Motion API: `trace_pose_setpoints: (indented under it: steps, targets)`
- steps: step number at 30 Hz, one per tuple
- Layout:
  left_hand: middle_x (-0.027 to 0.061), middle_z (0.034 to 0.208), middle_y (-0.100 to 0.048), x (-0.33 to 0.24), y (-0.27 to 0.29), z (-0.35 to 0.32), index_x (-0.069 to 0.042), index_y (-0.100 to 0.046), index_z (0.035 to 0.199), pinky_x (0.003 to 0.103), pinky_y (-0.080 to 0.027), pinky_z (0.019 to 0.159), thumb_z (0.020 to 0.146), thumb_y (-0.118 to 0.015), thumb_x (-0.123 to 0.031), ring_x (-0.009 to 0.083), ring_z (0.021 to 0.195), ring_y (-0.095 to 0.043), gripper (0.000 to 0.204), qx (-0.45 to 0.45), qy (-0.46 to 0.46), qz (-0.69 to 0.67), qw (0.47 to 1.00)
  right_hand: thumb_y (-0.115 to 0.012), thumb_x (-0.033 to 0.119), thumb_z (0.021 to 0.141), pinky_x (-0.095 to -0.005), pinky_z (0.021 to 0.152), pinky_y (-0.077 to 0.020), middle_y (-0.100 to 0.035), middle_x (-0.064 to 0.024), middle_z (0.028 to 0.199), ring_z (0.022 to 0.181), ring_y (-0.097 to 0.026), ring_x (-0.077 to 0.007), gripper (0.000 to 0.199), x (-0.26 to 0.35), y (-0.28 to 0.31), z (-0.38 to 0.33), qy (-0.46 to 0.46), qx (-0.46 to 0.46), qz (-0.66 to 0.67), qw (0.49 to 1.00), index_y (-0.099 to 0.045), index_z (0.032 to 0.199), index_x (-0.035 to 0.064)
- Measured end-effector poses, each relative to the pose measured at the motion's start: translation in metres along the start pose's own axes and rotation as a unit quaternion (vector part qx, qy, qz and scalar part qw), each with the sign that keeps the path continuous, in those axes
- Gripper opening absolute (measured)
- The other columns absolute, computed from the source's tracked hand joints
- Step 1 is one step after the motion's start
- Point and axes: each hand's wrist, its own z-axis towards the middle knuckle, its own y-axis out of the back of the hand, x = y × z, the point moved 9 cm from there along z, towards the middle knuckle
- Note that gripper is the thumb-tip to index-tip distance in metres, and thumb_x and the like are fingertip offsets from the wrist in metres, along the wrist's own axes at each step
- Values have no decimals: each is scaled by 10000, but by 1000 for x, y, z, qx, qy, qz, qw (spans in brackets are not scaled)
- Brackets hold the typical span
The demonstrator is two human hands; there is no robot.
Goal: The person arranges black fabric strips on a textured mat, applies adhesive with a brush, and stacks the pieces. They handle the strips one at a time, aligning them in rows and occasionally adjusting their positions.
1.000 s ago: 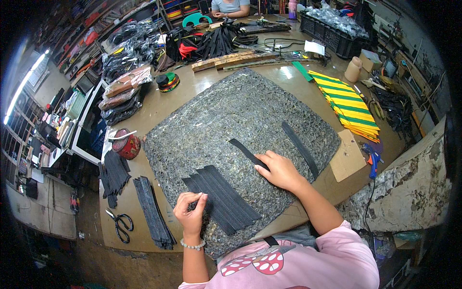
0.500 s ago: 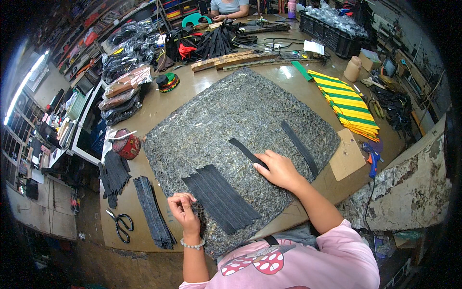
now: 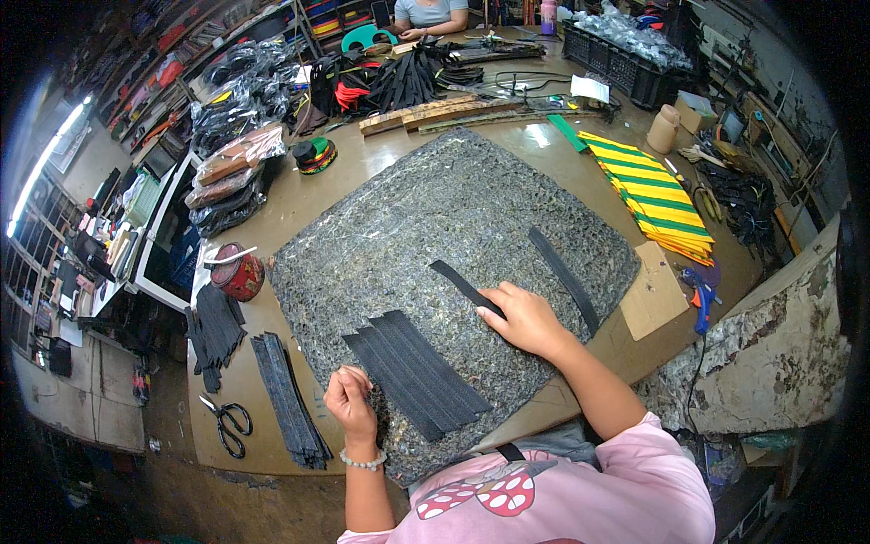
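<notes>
A speckled grey felt-like mat (image 3: 390, 218) lies on the table. My right hand (image 3: 521, 317) rests on it, fingers pressed together over the near end of a short black fabric strip (image 3: 458, 283). To the right, a longer black strip (image 3: 564, 279) lies separate. Several black strips in a fanned row (image 3: 417, 376) lie on the mat's near left part. Just left of that row, my left hand (image 3: 350, 397) is raised at the mat's edge with fingers curled closed; whatever they hold, if anything, is hidden.
Black-handled scissors (image 3: 227, 426), a bundle of dark strips (image 3: 290, 399) and a red tin (image 3: 237, 272) sit at left. Yellow-green striped fabric (image 3: 648, 195), cardboard (image 3: 654, 292) and a blue glue gun (image 3: 701, 301) lie at right. Wooden planks (image 3: 444, 112) lie behind; another person (image 3: 433, 14) sits beyond.
My left hand has dipped slightly, its fingers curling tighter into a fist. The right hand and the strips look unmoved.
</notes>
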Motion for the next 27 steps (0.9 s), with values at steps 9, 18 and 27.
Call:
trace_pose_setpoints:
  steps: [9, 18, 27]
  targets:
    - [49, 697, -374, -2, -6, 2, -74, -341, 881, 259, -398, 554, 1007, -379, -251, 128, 594, -380, 220, -1, -9, -81, 997, -546, 329, 894, -442, 711, -506, -578, -136, 913, 854, -615, -333, 322, -2, -2, 1, 3, -4, 1, 1000, -610, 1105, 94]
    - [33, 666, -379, 3, -6, 0, -72, -367, 772, 256, -370, 549, 1021, -332, -270, 118, 584, -384, 320, 2, 27, -34, 999, -543, 329, 895, -445, 714, -503, -577, -138, 914, 856, -614, -335, 328, -2, -2, 0, 3, -2, 3, 1000, -605, 1112, 91]
    - [46, 689, -429, -3, 5, -1, -61, -374, 761, 244, -392, 553, 1018, -353, -285, 106, 591, -417, 342, -51, 4, -33, 998, -543, 320, 895, -443, 722, -501, -574, -142, 915, 863, -613, -335, 334, -2, -1, 0, 2, 3, 7, 1000, -604, 1122, 82]
